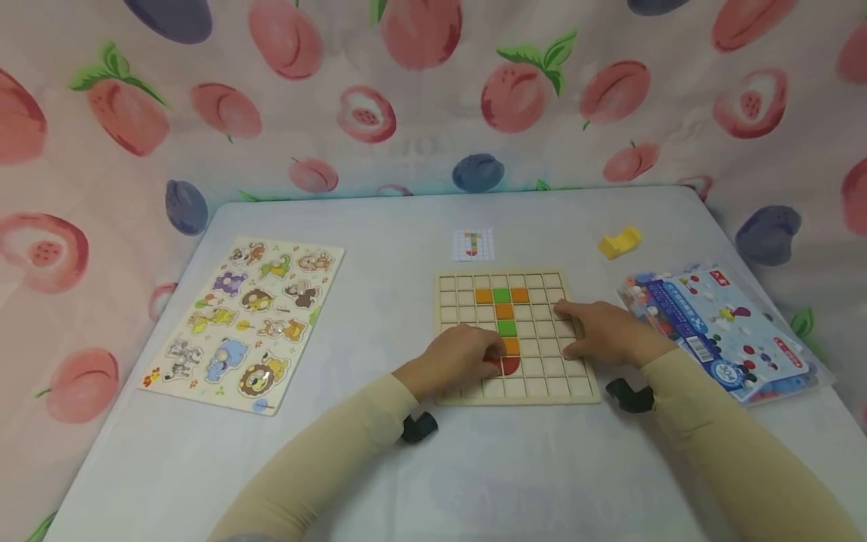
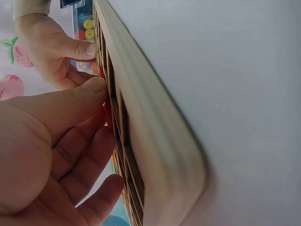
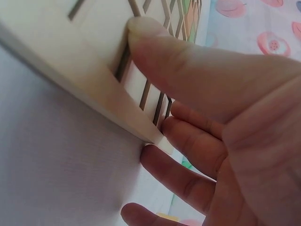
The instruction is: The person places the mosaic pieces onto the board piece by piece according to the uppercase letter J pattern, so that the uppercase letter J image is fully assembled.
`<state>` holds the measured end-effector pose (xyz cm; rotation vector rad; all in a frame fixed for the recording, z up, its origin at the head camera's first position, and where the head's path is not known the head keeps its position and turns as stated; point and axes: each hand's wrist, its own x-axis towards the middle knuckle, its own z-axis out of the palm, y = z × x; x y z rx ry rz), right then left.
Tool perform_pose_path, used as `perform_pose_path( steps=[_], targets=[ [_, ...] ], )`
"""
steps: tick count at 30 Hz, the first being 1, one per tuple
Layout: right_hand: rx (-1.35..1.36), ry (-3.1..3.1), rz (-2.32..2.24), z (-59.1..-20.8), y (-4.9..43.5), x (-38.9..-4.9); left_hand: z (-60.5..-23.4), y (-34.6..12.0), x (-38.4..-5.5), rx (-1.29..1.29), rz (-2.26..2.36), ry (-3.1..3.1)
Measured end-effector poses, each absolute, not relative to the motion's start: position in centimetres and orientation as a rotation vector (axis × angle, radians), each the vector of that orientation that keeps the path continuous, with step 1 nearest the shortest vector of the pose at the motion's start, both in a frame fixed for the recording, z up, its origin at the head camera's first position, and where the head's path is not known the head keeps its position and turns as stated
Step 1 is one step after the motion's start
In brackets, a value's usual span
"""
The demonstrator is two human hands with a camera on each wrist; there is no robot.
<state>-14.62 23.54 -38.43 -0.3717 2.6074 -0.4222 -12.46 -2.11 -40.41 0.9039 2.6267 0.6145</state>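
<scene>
A square wooden grid board (image 1: 538, 385) lies on the table, with orange tiles (image 1: 504, 312) and green tiles (image 1: 500, 295) in some of its cells. Below them are red rounded tiles (image 1: 511, 365) forming a curve. My left hand (image 1: 455, 360) reaches over the board's lower left, thumb and fingertips around a red tile (image 2: 108, 113) that they partly cover. On the board's right side rests my right hand (image 1: 606, 331); its thumb (image 3: 155, 44) touches the grid and its other fingers lie spread along the edge. A small pattern card (image 1: 482, 245) lies behind the board.
At the left lies an animal puzzle board (image 1: 237, 324). A clear box of beads with a blue printed sheet (image 1: 738, 324) stands at the right, near my right forearm. A yellow plastic piece (image 1: 619, 242) lies toward the back. Fruit-print cloth (image 1: 406, 113) hangs behind the table.
</scene>
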Motion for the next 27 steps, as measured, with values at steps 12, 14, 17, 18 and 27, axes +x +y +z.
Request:
perform_pose_path(
  steps=[12,14,17,18,27],
  targets=[
    [-0.394,2.623,-0.442,-38.97,23.69,-14.53,-40.23,-1.96,-12.23,0.894,0.601,2.667],
    [-0.399,2.628,-0.433,-39.02,23.63,-14.59,-40.13,-2.03,-12.13,0.896,0.596,2.678],
    [-0.409,2.632,-0.425,-39.01,23.6,-14.59,-40.13,-2.09,-12.01,0.894,0.595,2.687],
    [-0.412,2.632,-0.424,-39.0,23.61,-14.59,-40.14,-2.09,-11.98,0.894,0.596,2.686],
    [-0.438,2.624,-0.475,-39.31,24.21,-14.47,-40.18,-2.23,-12.12,0.887,0.615,2.646]
  ],
)
